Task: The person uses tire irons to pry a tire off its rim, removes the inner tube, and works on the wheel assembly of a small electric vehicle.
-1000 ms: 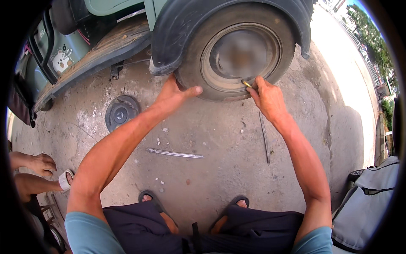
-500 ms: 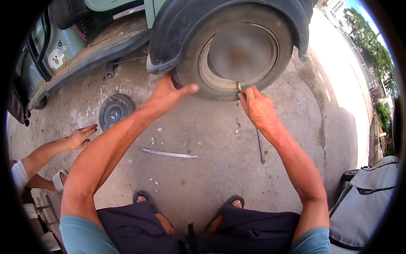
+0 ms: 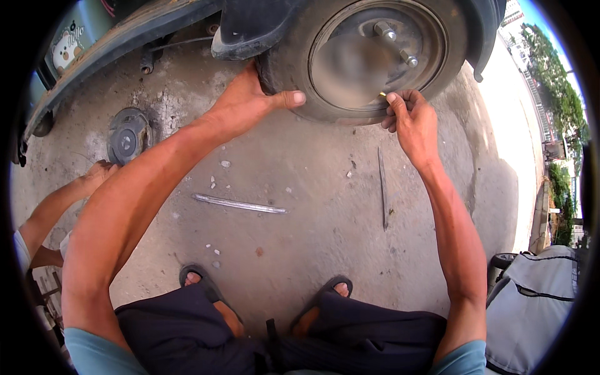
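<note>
Left hand clasps tyre, thumb wide, other fingers hidden; right hand pinches small yellow piece between fingers.

At upper right, green trees; at lower right, a grey fabric cover with dark trim. At upper left, a bear decal. Left of centre, pale pebbles on concrete ground.

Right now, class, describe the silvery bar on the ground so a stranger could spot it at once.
From the big wheel at the top, look down to the concrete ground before the sandalled feet. The silvery bar lies there, left of centre. Unlike the darker, thinner rod at right, which runs nearly up and down the picture, it lies nearly crosswise.
</note>
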The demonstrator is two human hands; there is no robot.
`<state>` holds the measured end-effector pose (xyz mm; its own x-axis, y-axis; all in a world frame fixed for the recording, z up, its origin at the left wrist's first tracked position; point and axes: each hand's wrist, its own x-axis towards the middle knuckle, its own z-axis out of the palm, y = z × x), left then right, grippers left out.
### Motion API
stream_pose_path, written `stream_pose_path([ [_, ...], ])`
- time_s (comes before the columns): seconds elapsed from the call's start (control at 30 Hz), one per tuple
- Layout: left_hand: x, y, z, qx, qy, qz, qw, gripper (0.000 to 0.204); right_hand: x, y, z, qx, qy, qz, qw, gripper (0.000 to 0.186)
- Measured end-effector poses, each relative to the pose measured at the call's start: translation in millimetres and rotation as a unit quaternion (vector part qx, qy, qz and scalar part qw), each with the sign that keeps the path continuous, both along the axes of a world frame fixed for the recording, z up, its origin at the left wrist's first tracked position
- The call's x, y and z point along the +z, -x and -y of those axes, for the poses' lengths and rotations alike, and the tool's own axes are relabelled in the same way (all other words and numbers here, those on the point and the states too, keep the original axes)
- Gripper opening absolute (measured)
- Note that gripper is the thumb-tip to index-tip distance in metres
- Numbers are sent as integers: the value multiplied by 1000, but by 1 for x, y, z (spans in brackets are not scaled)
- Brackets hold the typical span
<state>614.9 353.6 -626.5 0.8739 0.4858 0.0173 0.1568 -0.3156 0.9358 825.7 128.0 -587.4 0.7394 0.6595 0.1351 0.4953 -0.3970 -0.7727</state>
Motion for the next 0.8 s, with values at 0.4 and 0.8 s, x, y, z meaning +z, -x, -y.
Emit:
stream_pose_path([
  [0.4,8,2,-1,-10,3,-7,1000,110,2,2,-12,16,-81,-138,987,24],
  [0.8,7,3,-1,-6,24,13,1000,108,-12,-9,9,104,4,-190,976,37],
])
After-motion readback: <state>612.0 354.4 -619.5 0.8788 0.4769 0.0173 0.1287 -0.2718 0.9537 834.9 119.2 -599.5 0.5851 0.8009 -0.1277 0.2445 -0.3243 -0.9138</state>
